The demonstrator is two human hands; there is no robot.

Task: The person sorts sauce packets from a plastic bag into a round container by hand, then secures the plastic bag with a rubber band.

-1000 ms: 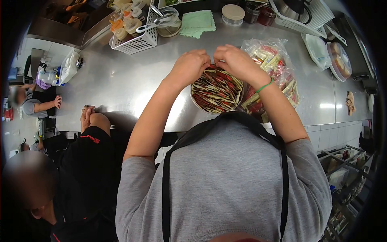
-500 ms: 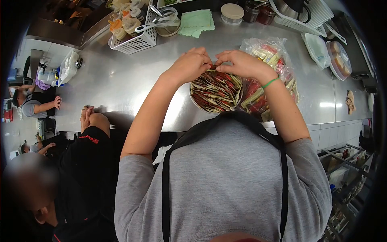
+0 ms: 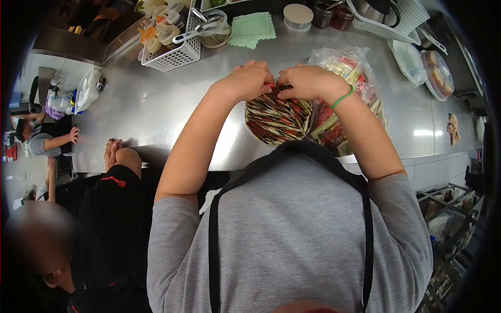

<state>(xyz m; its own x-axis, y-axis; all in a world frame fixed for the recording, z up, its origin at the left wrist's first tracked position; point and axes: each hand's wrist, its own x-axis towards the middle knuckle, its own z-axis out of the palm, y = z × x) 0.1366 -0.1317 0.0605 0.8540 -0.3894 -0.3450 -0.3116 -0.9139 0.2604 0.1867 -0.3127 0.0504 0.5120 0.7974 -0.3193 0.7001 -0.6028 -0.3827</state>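
Note:
A round container (image 3: 251,131) on the steel counter is packed with thin packets (image 3: 279,117), red, dark and cream, standing on edge. Over its far rim, my left hand (image 3: 248,81) has its fingers bent together at the packets, with a bit of red at the fingertips. My right hand (image 3: 302,82) is beside it, fingers curled and pressed at the packets' far edge; what it grips is too small to make out. A clear plastic bag (image 3: 360,78) of mixed packets lies right of the container, partly under my right forearm.
A white basket of squeeze bottles (image 3: 175,58), a green cloth (image 3: 252,29), a lidded tub (image 3: 298,16) and dark jars (image 3: 342,18) line the back. Plastic containers (image 3: 437,75) sit at right. A person in black (image 3: 112,214) rests their hands (image 3: 111,152) at the counter's left edge.
My right hand has shifted slightly left and its fingers have curled further over the packets. My left hand has stayed nearly in place, its fingertips a little lower on the packets.

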